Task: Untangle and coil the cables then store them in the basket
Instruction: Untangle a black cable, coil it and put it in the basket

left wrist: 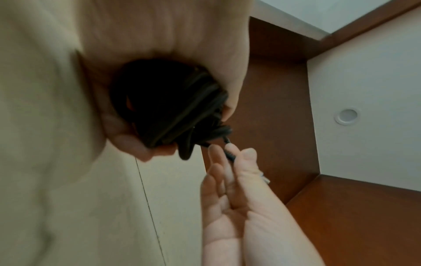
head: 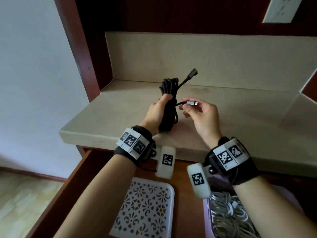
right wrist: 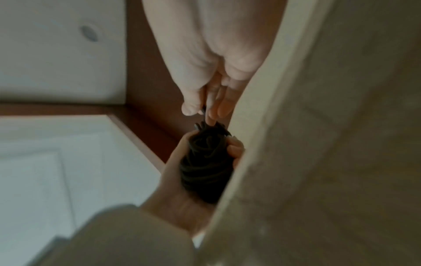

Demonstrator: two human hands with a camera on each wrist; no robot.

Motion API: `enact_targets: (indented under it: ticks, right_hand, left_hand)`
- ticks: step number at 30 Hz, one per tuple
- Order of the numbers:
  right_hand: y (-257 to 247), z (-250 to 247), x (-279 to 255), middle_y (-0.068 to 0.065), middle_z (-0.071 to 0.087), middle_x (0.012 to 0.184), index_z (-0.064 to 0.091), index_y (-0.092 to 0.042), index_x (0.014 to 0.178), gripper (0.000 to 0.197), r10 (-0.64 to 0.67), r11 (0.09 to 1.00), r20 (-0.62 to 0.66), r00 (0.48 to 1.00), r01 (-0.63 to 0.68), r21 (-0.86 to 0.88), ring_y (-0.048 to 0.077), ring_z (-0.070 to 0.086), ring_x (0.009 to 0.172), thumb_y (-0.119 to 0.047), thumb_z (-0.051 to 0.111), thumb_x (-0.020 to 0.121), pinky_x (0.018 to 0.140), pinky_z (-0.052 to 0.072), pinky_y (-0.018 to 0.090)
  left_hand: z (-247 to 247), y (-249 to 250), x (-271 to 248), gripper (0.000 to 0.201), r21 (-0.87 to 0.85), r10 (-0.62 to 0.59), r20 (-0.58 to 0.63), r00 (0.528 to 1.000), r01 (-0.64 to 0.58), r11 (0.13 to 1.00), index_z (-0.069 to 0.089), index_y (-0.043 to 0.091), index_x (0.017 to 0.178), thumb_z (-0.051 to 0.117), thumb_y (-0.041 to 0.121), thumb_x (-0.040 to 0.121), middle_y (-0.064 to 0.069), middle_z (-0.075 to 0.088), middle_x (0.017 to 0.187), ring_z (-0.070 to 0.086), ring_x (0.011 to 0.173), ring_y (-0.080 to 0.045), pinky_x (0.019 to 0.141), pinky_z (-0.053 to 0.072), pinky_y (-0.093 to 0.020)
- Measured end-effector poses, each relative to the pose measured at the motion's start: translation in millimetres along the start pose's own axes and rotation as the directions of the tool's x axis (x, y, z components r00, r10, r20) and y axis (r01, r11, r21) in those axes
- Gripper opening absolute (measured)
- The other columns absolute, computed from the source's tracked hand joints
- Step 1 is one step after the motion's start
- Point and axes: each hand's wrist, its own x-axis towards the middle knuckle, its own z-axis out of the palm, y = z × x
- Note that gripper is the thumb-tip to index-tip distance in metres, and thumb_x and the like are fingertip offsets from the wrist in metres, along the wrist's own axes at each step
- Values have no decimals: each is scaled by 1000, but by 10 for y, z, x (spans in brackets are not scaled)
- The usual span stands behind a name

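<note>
A black cable coil (head: 169,103) stands upright over the beige counter, gripped round its middle by my left hand (head: 158,110). One black plug (head: 193,73) sticks up from the top of the coil. My right hand (head: 197,109) pinches the silver plug (head: 192,103) of the same cable just right of the coil. In the left wrist view the coil (left wrist: 173,108) fills my palm and the right hand's fingers (left wrist: 227,158) hold the cable end. The right wrist view shows the coil (right wrist: 205,162) below my pinching fingers (right wrist: 212,108).
An open wooden drawer below the counter (head: 120,107) holds a white patterned basket (head: 145,208) at centre and a lilac basket (head: 207,219) with white cables (head: 229,213) at right. A wall socket (head: 281,9) sits top right. A wooden frame (head: 77,40) borders the left.
</note>
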Motion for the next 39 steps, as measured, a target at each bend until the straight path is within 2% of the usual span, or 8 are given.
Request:
enact_targets:
  ticks: [6,9,11,17,24,29,35,39]
  right_hand:
    - [110,-85,-114,-4,68,90,65,-22,99,26,-156,984,40,987,159,-82,3,64,83,-1,64,84,79,49,14]
    - [104,-98,-85,-7,56,86,66,-18,90,19,-263,933,74,962,273,-233,2,57,81,-4,70,78,76,42,6]
    - [124,-91,-86,-6,54,85,65,-13,84,13,-315,895,61,947,318,-312,2,55,81,-7,73,75,76,39,3]
    - [201,-68,-119,-5,57,70,64,-9,79,8,-182,887,-1,983,164,-432,-7,50,62,-11,72,80,58,37,0]
    - [250,-55,-123,4,67,88,69,0,109,28,-248,876,-12,969,219,-430,12,58,77,-11,68,83,63,38,3]
    - [218,-28,-174,1,57,82,70,3,101,29,-403,774,117,908,406,-485,14,52,68,-16,58,84,56,33,11]
    - [202,-24,-185,8,59,85,66,3,110,32,-393,784,185,901,434,-443,18,58,75,-14,56,84,65,37,7]
    - [158,-24,-250,-14,54,78,62,-7,112,26,-330,860,111,937,347,-373,-5,56,72,-4,62,86,65,42,3]
  left_hand:
    - [61,-37,-29,58,105,21,105,994,-32,994,61,6,92,27,53,98,-9,58,68,56,57,-21,56,44,-29]
    - [115,-43,-82,47,306,114,21,993,-115,945,54,12,114,20,42,102,-10,55,114,53,111,-23,100,40,-37]
    - [112,-80,-130,28,358,161,9,987,-153,921,43,15,114,26,33,102,-7,41,123,39,124,-22,111,29,-40]
    - [53,-244,-222,20,347,269,20,963,-259,901,48,14,113,40,11,96,-8,42,120,44,113,-20,104,36,-33]
    - [-84,-232,-289,23,526,437,-105,893,-323,787,66,13,91,49,-2,89,-12,68,88,64,80,-23,78,54,-33]
    - [-204,-222,-425,13,590,488,-27,872,-381,712,70,9,92,60,2,86,0,67,76,62,63,6,64,48,-10]
    - [-112,-109,-567,16,553,550,-51,834,-435,710,64,17,75,61,6,86,7,65,73,68,74,-11,62,59,-32]
    - [-57,4,-552,14,686,547,-12,837,-391,614,67,15,78,61,3,83,2,66,80,67,75,-17,70,58,-37]
